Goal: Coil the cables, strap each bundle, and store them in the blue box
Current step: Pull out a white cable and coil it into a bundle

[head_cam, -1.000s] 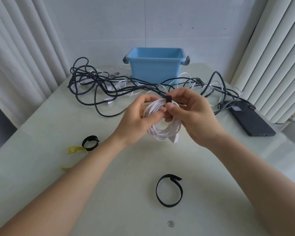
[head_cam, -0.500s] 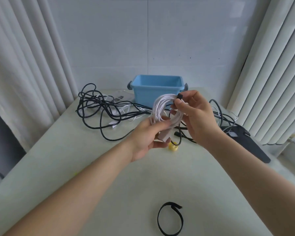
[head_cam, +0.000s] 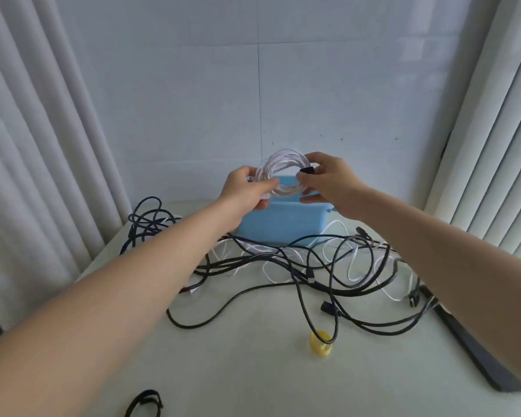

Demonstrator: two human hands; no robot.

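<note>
While above blue box [head_cam: 283, 224], coil [head_cam: 283, 158] between hands [head_cam: 244, 191] [head_cam: 331, 182]

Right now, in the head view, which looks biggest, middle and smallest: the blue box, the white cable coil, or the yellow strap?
1. blue box, though partly hidden
2. white cable coil
3. yellow strap, smallest even though nearest the camera

Soft, cool daylight fills the scene evenly, brightest on the white pleated fabric curtain [head_cam: 500, 164] at 3 o'clock. A weak sheen lies on the white panelled wall [head_cam: 418, 52] at 1 o'clock. The loose black cables [head_cam: 298, 285] throw faint shadows on the pale green bench [head_cam: 253, 371]. Curtain folds bend at the edges; fine details look soft.
</note>
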